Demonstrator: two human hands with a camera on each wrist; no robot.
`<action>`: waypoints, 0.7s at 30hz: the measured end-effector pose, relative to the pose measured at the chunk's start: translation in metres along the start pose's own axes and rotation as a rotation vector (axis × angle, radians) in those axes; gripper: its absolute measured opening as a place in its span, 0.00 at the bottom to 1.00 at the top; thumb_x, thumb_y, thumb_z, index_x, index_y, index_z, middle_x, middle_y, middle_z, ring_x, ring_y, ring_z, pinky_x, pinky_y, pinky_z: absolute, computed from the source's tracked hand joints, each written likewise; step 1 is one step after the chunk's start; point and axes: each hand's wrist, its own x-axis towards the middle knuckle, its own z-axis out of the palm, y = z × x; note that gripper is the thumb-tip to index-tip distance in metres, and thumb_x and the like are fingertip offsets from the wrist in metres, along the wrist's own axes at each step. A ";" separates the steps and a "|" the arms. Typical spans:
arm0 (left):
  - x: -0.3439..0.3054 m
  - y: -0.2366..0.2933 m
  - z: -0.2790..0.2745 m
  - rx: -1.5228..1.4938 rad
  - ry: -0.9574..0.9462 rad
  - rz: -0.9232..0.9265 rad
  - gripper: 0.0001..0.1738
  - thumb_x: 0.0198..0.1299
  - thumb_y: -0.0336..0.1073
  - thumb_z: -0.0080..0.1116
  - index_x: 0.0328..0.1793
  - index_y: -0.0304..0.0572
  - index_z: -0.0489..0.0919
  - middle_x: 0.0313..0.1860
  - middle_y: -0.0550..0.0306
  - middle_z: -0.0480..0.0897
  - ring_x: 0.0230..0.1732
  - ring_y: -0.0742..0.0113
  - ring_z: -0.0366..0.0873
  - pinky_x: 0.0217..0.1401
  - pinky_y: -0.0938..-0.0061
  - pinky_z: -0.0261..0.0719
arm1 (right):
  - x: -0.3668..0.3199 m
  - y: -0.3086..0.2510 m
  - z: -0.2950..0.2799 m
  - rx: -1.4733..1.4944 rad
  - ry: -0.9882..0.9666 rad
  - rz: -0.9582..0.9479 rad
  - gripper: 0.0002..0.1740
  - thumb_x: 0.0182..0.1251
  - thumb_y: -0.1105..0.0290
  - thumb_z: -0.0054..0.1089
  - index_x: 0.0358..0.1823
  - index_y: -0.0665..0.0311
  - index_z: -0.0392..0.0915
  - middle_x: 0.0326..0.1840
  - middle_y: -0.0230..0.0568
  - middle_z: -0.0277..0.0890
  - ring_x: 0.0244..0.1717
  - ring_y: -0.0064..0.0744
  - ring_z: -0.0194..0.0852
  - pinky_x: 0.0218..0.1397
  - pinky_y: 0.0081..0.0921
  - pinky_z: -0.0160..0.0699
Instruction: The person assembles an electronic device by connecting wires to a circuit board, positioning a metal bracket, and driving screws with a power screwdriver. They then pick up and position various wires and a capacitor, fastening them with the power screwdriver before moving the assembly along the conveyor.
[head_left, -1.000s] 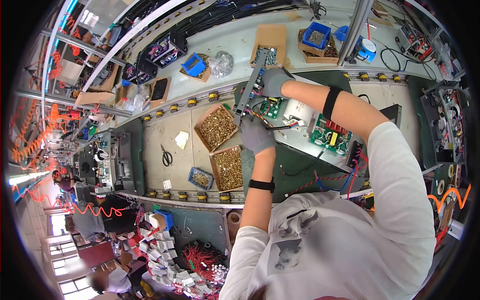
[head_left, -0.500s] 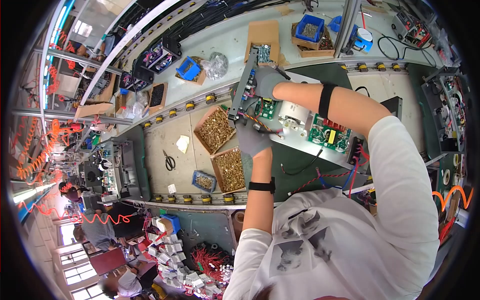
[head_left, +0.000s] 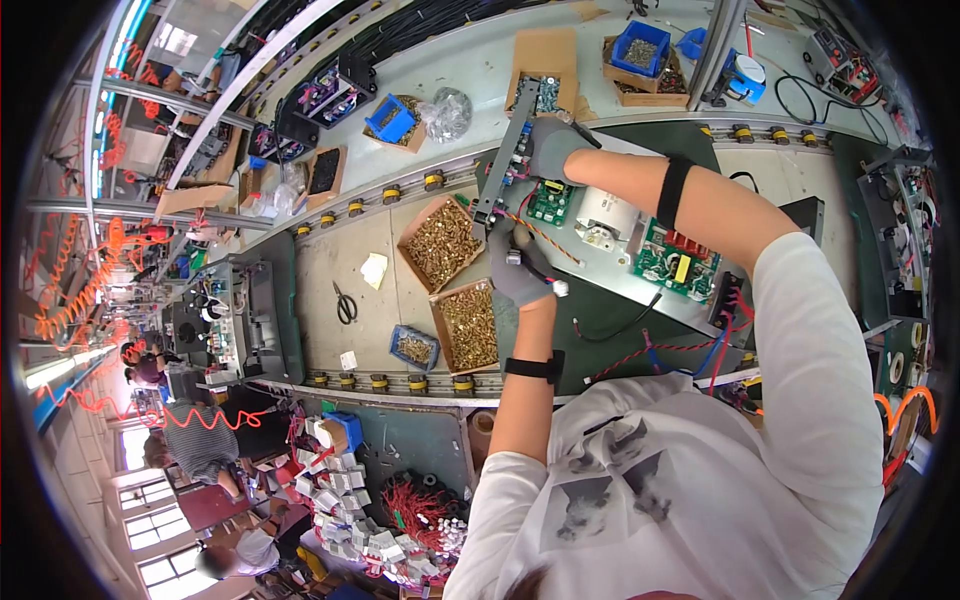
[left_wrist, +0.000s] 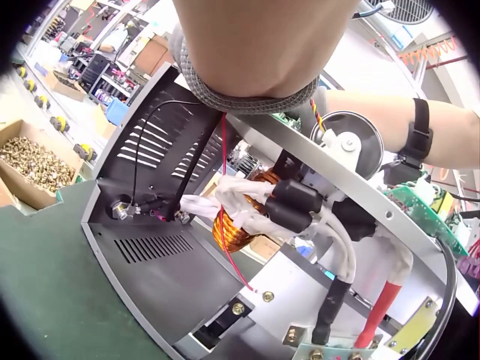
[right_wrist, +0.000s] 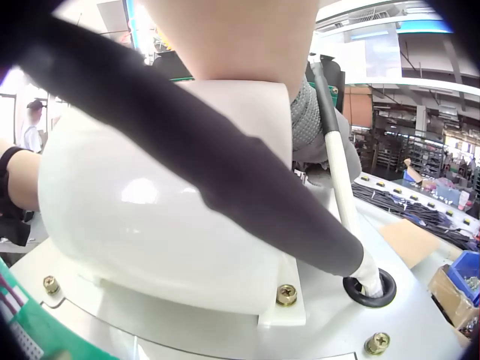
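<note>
My gloved left hand (head_left: 515, 268) is at the lower end of a long grey metal panel (head_left: 508, 155), gripping a black cable (head_left: 535, 262) whose white plug (head_left: 560, 288) dangles by the wrist. Behind the panel's upper part, my gloved right hand (head_left: 560, 152) reaches in among small blue parts; its fingers are mostly hidden. A chassis lies under both arms, with a white cylinder (head_left: 605, 212) and green circuit boards (head_left: 677, 265) on its plate. In the left wrist view, a copper coil (left_wrist: 234, 231) and thick white cables (left_wrist: 244, 199) show inside the vented housing (left_wrist: 172, 255).
Two cardboard boxes of brass fasteners (head_left: 440, 245) stand left of the chassis, beside a blue tray (head_left: 414, 347) and black scissors (head_left: 345, 302). On the back shelf are a box of bolts (head_left: 546, 80) and a blue bin (head_left: 640, 48). Loose red and blue wires (head_left: 690, 350) trail near the front.
My left hand has turned, and the plug on the cable has swung down towards the wrist. The right hand stays behind the panel. The head view has shifted slightly.
</note>
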 end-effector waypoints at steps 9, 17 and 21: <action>0.015 0.039 -0.010 0.631 -0.223 0.133 0.13 0.52 0.30 0.54 0.45 0.41 0.74 0.37 0.48 0.76 0.38 0.49 0.75 0.39 0.64 0.73 | -0.003 -0.003 -0.006 -0.086 -0.027 -0.043 0.21 0.47 0.59 0.67 0.37 0.70 0.81 0.38 0.57 0.79 0.41 0.50 0.79 0.46 0.35 0.78; 0.004 0.033 -0.020 0.561 0.131 0.404 0.27 0.41 0.37 0.67 0.47 0.37 0.69 0.36 0.50 0.74 0.42 0.47 0.73 0.41 0.60 0.73 | 0.018 0.015 0.010 -0.160 -0.083 -0.061 0.30 0.44 0.49 0.70 0.38 0.70 0.81 0.40 0.57 0.78 0.43 0.50 0.79 0.47 0.35 0.77; 0.019 0.043 -0.018 0.605 0.112 0.349 0.41 0.42 0.40 0.65 0.62 0.29 0.61 0.49 0.42 0.74 0.53 0.46 0.67 0.55 0.60 0.69 | 0.031 0.030 0.018 -0.078 -0.122 -0.143 0.33 0.42 0.44 0.69 0.37 0.71 0.81 0.39 0.57 0.79 0.42 0.50 0.78 0.47 0.35 0.76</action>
